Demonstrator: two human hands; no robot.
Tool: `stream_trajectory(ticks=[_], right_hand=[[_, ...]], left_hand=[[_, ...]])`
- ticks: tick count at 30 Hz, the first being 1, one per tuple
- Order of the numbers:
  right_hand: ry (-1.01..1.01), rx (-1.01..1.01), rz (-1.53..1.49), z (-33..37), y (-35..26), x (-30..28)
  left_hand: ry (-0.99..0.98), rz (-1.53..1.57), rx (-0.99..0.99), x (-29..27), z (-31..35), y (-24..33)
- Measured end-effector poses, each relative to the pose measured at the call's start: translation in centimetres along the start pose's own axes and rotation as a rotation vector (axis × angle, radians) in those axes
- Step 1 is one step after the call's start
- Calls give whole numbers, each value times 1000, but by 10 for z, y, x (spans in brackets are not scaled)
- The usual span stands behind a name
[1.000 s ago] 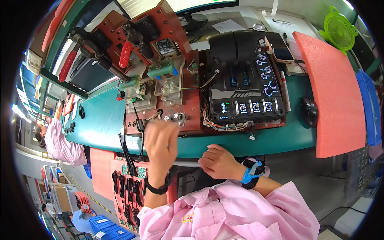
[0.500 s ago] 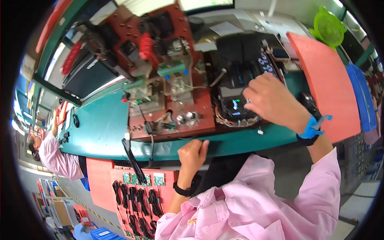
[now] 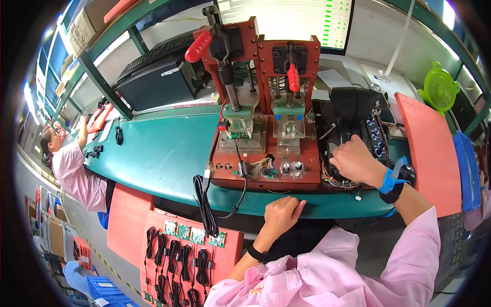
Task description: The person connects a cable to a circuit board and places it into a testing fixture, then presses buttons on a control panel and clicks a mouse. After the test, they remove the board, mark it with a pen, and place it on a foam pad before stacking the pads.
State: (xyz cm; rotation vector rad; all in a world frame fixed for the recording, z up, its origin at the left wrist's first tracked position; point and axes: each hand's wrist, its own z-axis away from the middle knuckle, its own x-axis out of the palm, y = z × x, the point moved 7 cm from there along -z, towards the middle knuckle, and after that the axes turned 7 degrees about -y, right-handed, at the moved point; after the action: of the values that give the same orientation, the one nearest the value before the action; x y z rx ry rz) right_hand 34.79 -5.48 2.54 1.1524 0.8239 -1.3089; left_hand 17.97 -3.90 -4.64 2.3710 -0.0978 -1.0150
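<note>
My left hand (image 3: 282, 215) is curled into a loose fist with nothing seen in it, resting at the front edge of the green table. My right hand (image 3: 354, 159), wrapped at the wrist by a blue strap (image 3: 393, 180), is over a black device (image 3: 353, 110) with an upright cover and exposed wires. Its fingers bend down onto the device, and whatever they touch is hidden beneath them. Left of that device stands a red test fixture (image 3: 263, 161) with two red-handled toggle clamps (image 3: 292, 78). A green circuit board (image 3: 239, 135) sits under its left clamp, with a black cable (image 3: 205, 207) hanging over the table edge.
Circuit boards (image 3: 197, 235) and coiled black cables (image 3: 202, 268) lie on a pink foam sheet (image 3: 227, 245) at lower left. Another pink foam sheet (image 3: 427, 153) and a green fan (image 3: 440, 88) are at right. A monitor (image 3: 286, 20) stands behind; a co-worker (image 3: 76, 174) sits far left.
The whole view has shifted, bringing the fixture and monitor into fuller sight. My right hand has moved leftward over the device, covering its lit display. My left hand stays at the table edge.
</note>
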Motion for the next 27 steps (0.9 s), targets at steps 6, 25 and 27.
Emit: stream_trajectory(ticks=[6,25,27], right_hand=[[289,-354,255,16,-20,-18],[-2,25,-64,-2,4,-3],[36,22,-106,7,7,-3]], left_hand=[[12,19,27,0,0,0],[57,39,65,-6,2,1],[54,46,74,-5,2,1]])
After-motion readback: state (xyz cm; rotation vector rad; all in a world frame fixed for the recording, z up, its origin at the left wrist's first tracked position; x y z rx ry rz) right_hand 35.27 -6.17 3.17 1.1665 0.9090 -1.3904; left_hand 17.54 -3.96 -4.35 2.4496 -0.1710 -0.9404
